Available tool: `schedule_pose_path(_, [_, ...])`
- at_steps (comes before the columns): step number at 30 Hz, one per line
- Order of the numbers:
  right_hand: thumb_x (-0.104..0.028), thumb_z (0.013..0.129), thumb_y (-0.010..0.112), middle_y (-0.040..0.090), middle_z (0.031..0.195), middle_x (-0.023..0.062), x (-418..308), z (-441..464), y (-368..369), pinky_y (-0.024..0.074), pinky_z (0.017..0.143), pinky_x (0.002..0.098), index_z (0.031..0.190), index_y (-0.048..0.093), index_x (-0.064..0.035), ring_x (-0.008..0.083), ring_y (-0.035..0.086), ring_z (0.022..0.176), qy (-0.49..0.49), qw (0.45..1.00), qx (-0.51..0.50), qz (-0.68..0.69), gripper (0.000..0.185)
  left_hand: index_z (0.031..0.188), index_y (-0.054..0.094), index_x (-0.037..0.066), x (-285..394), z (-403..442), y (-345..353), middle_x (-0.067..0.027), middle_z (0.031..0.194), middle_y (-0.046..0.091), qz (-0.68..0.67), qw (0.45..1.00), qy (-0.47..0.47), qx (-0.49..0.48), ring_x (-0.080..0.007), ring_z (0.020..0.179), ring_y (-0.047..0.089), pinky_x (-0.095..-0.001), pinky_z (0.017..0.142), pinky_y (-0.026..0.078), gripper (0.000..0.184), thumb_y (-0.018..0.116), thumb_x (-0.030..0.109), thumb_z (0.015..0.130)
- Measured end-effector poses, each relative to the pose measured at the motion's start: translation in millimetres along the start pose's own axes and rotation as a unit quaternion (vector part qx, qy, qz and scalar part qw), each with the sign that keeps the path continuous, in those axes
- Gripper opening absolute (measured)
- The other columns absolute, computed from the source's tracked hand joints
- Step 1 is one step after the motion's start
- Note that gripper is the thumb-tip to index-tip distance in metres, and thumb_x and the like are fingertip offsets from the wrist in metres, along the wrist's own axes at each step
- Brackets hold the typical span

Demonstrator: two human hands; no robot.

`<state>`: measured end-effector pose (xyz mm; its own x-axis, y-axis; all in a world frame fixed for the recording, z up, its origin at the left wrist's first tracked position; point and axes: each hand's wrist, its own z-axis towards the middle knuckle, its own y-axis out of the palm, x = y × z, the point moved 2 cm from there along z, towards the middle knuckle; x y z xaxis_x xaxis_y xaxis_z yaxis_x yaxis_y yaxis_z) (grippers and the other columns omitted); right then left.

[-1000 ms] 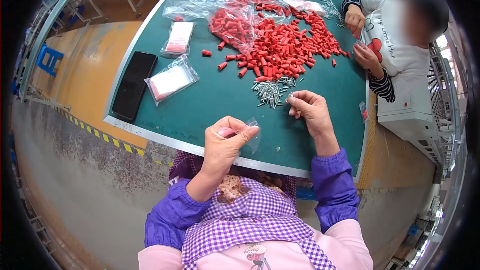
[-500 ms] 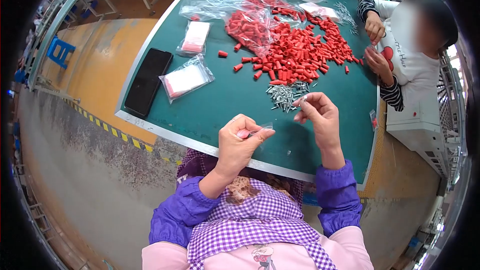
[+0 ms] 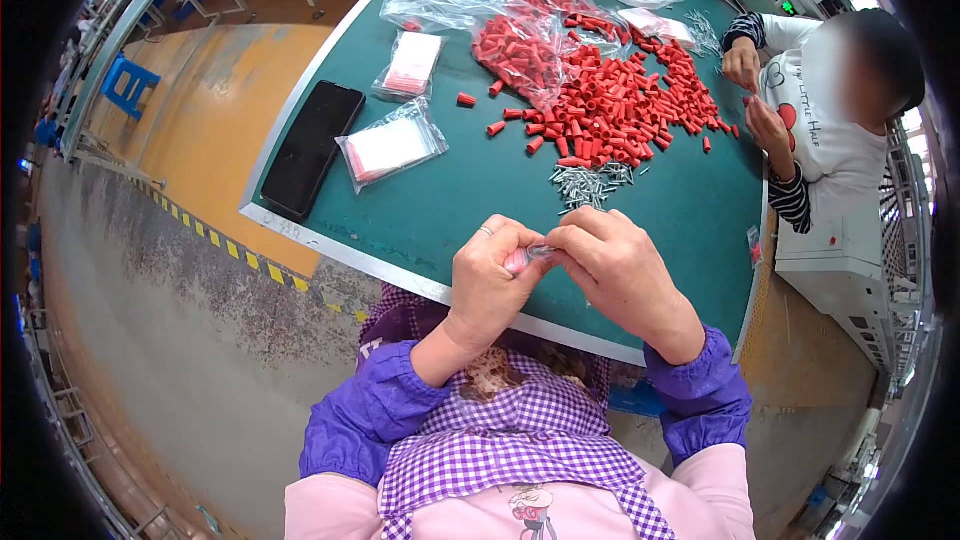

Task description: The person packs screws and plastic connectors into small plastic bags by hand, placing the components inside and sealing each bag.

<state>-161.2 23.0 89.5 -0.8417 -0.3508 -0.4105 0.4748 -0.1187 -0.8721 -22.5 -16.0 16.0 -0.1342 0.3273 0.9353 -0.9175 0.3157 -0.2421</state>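
Observation:
My left hand is closed on a small clear plastic bag with something pink in it, near the table's front edge. Against the bag's opening, my right hand has its fingers pinched together; what they hold is hidden. Just beyond my hands lies a pile of small silver screws. Behind it spreads a large heap of red plastic caps, some inside a clear bag.
A black phone and two bags of pink and white packets lie on the green table at left. Across the right side, a co-worker holds small items in both hands. More screws lie far right.
My right hand has moved left from beside the screws to my left hand and now meets the small bag. The whole view has shifted slightly.

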Motion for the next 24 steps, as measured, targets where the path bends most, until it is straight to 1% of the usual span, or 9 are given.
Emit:
schedule_pose_path(3, [-0.003, 0.078, 0.065, 0.060, 0.081, 0.0100, 0.2, 6.0, 2.0, 0.0479, 0.063, 0.0359, 0.087, 0.062, -0.0029, 0.0276, 0.060, 0.072, 0.006, 1.000, -0.010, 0.018, 0.010, 0.082, 0.065, 0.000, -2.3, 0.2, -1.1, -0.0087, 0.079, 0.061, 0.007, 1.000, 0.007, 0.006, -0.0188, 0.072, 0.059, -0.0285, 0.065, 0.047, 0.021, 0.078, 0.003, 0.066])
schedule_pose_path(5, [-0.001, 0.079, 0.064, 0.060, 0.080, 0.0118, 13.3, 13.1, 2.9, 0.0481, 0.062, 0.0344, 0.087, 0.062, -0.0013, 0.0273, 0.061, 0.071, 0.071, 0.979, 0.042, 0.188, 0.008, 0.081, 0.065, 0.000, -1.6, 0.5, -3.7, -0.0081, 0.079, 0.062, -0.015, 1.000, -0.003, 0.014, -0.0181, 0.072, 0.059, -0.0284, 0.066, 0.046, 0.019, 0.078, 0.004, 0.068])
schedule_pose_path(7, [0.000, 0.080, 0.063, 0.061, 0.085, 0.0144, 37.2, 24.7, 9.8, 0.0490, 0.063, 0.0346, 0.093, 0.063, -0.0007, 0.0281, 0.062, 0.074, 0.112, 0.984, 0.085, 0.107, 0.013, 0.081, 0.065, 0.000, 0.3, 1.0, -7.4, -0.0079, 0.079, 0.062, -0.016, 1.000, -0.014, 0.013, -0.0178, 0.072, 0.059, -0.0283, 0.066, 0.046, 0.019, 0.078, 0.004, 0.068])
schedule_pose_path(13, [-0.001, 0.078, 0.057, 0.060, 0.100, 0.0128, 71.3, 64.7, 42.0, 0.0504, 0.074, 0.0374, 0.096, 0.063, -0.0030, 0.0280, 0.062, 0.089, -0.028, 0.988, 0.114, -0.105, 0.018, 0.080, 0.065, 0.000, 0.7, 3.0, -11.5, -0.0071, 0.078, 0.062, -0.030, 0.999, -0.020, 0.023, -0.0160, 0.070, 0.057, -0.0275, 0.065, 0.045, 0.018, 0.078, 0.005, 0.069])
schedule_pose_path(15, [-0.003, 0.077, 0.055, 0.060, 0.100, 0.0117, 75.8, 74.1, 47.9, 0.0502, 0.080, 0.0382, 0.093, 0.063, -0.0048, 0.0280, 0.060, 0.094, -0.023, 0.980, -0.028, -0.197, 0.018, 0.079, 0.065, 0.000, -0.8, 3.8, -14.9, -0.0070, 0.078, 0.062, -0.030, 0.999, -0.028, 0.027, -0.0157, 0.071, 0.057, -0.0274, 0.065, 0.045, 0.018, 0.078, 0.006, 0.069])
schedule_pose_path(17, [-0.004, 0.078, 0.055, 0.060, 0.096, 0.0124, 78.5, 80.0, 48.9, 0.0503, 0.079, 0.0388, 0.092, 0.062, -0.0056, 0.0283, 0.061, 0.094, -0.030, 0.973, -0.053, -0.223, 0.016, 0.079, 0.065, 0.000, -4.0, 4.6, -18.4, -0.0069, 0.077, 0.062, -0.024, 0.999, -0.030, 0.032, -0.0151, 0.070, 0.057, -0.0271, 0.065, 0.045, 0.017, 0.078, 0.006, 0.070])
schedule_pose_path(21, [-0.003, 0.076, 0.059, 0.061, 0.085, 0.0113, 90.5, 82.5, 54.8, 0.0497, 0.074, 0.0403, 0.090, 0.063, -0.0027, 0.0320, 0.061, 0.082, 0.014, 0.979, -0.042, -0.197, 0.015, 0.079, 0.065, 0.000, -9.4, 8.2, -22.8, -0.0069, 0.077, 0.062, -0.026, 0.998, -0.033, 0.049, -0.0145, 0.070, 0.057, -0.0270, 0.064, 0.045, 0.017, 0.078, 0.006, 0.070])
schedule_pose_path(23, [-0.006, 0.075, 0.064, 0.063, 0.083, 0.0116, 89.3, 78.2, 50.9, 0.0491, 0.068, 0.0384, 0.090, 0.063, -0.0020, 0.0288, 0.060, 0.072, 0.069, 0.997, 0.022, -0.040, 0.016, 0.080, 0.065, 0.000, -11.9, 11.4, -27.2, -0.0072, 0.077, 0.062, -0.022, 0.997, -0.036, 0.071, -0.0142, 0.069, 0.057, -0.0269, 0.064, 0.045, 0.017, 0.078, 0.006, 0.071])
schedule_pose_path(24, [-0.007, 0.074, 0.068, 0.065, 0.080, 0.0068, 80.5, 74.3, 46.6, 0.0468, 0.060, 0.0315, 0.090, 0.064, -0.0010, 0.0158, 0.057, 0.063, 0.094, 0.988, 0.059, 0.109, 0.018, 0.080, 0.065, 0.000, -13.6, 13.3, -30.4, -0.0072, 0.077, 0.062, -0.021, 0.996, -0.037, 0.078, -0.0142, 0.069, 0.057, -0.0269, 0.064, 0.045, 0.017, 0.078, 0.006, 0.071])
